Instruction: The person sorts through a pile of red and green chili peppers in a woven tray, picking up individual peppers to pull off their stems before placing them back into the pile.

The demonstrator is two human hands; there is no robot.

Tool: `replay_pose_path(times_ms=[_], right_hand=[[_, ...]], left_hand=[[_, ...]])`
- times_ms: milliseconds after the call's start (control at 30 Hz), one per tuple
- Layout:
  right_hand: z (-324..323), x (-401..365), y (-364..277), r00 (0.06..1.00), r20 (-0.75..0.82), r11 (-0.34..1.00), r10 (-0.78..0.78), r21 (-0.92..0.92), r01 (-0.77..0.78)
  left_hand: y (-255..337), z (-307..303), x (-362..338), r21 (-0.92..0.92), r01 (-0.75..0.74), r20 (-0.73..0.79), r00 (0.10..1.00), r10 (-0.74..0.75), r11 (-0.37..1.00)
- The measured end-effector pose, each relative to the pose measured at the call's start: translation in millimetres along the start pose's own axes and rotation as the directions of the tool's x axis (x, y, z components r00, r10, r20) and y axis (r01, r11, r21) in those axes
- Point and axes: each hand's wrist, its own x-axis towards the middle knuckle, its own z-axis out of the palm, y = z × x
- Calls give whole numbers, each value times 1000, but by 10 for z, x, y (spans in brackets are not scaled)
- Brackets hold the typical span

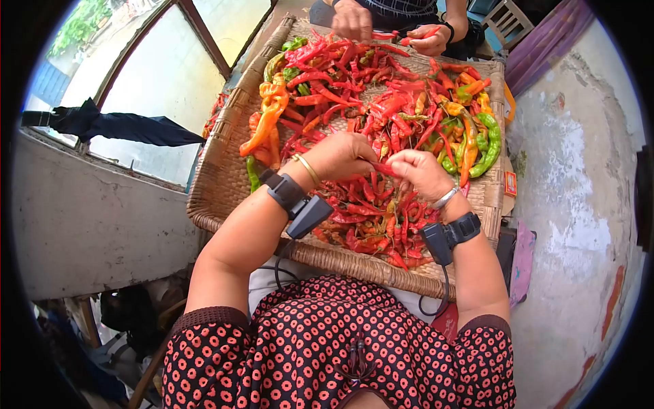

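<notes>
A red chili pepper [385, 168] is held between my two hands over the woven tray [221, 163]. My left hand [346, 157] pinches one end and my right hand [417, 172] grips the other. Red chilies [327, 82] lie heaped beneath and beyond my hands. Orange peppers [266, 123] line the tray's left side, and green peppers [489, 146] lie with orange ones on the right. Smaller red chilies [388, 225] are piled at the near side, below my wrists.
Across the tray, another person's hands [428, 41] hold a red chili. A folded dark umbrella [136, 128] lies by the window at left. A peeling wall [572, 184] stands at right, with a wooden chair [507, 24] at the back.
</notes>
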Motion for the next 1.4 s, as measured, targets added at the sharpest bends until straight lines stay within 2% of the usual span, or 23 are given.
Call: replay_pose_path(times_ms=[33, 100, 167, 233, 267, 300, 333, 367, 400, 433, 500, 567, 633, 667, 733, 1067, 1133, 1200, 1233, 1300, 1333, 1367, 1400], right_hand=[[-14, 3, 1, 1000, 0, 1000, 1, 0, -1], [-61, 10, 7, 982, -187, 996, 18, 88, -1], [-65, 39, 103, 978, -207, 999, -21, 40, 30], [-43, 24, 156, 993, -76, 933, -93, -354, 61], [-29, 5, 151, 976, 5, 801, -218, -571, 182], [8, -24, 116, 976, 4, 801, -218, -571, 182], [61, -61, 57, 990, 92, 663, -111, -735, 143], [100, -94, 10, 988, 153, 487, 15, -864, 126], [116, -116, -13, 972, 224, 510, 70, -845, 158], [143, -134, -36, 972, 224, 510, 69, -845, 158], [194, -169, -61, 910, 397, 655, 121, -721, 228], [232, -159, 2, 901, 398, 631, 171, -747, 211], [298, -128, -8, 874, 343, 465, 344, -871, 159], [293, -115, 8, 874, 315, 405, 369, -901, 154], [314, -130, -63, 885, 274, 355, 377, -925, 135], [117, -125, -63, 927, 56, 141, 370, -990, 4], [20, -140, -91, 940, 24, 151, 340, -988, -30], [-103, -160, -52, 977, -21, 249, 212, -966, -75], [-166, -160, -26, 977, -22, 250, 213, -965, -76], [-276, -151, 22, 1000, 5, 520, 18, -854, -5], [-297, -149, 49, 996, 18, 636, -87, -768, 69], [-301, -153, 54, 996, 16, 639, -87, -767, 68], [-283, -162, 13, 998, -10, 788, -58, -615, 40]], left_hand=[[-20, -54, -11, -1, 0, 0, 1000, 0, 1000], [-100, -196, -42, 43, 250, -102, 964, -244, 967], [-210, -259, -72, 4, 262, -460, 857, -231, 965], [-165, -336, -95, 211, 427, -653, 731, -198, 879], [-133, -360, -115, 272, 441, -608, 768, -202, 855], [-114, -368, -134, 332, 449, -561, 801, -209, 829], [-94, -340, -148, 333, 448, -560, 802, -208, 830], [-71, -300, -166, 415, 486, -370, 862, -345, 769], [-50, -269, -184, 504, 497, -171, 859, -482, 707], [-32, -252, -197, 505, 497, -171, 859, -482, 706], [0, -236, -213, 606, 460, 26, 804, -593, 649], [-92, -187, -259, 596, 460, 26, 808, -588, 658], [-160, -149, -286, 565, 310, 92, 897, -432, 765], [-184, -120, -282, 565, 311, 90, 898, -432, 764], [-119, -69, -229, 526, 272, 186, 888, -421, 806], [84, 202, -52, 429, 189, 291, 897, -334, 883], [112, 191, -42, 356, 184, 320, 897, -304, 916], [133, 173, -33, 57, 231, 239, 941, -238, 971], [111, 166, -29, 56, 231, 241, 941, -238, 971], [32, 104, -18, -163, 225, 18, 974, -225, 961], [36, 13, 2, -240, 306, 3, 949, -314, 921], [-34, -23, 3, -348, 276, -137, 930, -340, 896], [-63, -62, 15, -478, 274, -268, 859, -435, 835]])
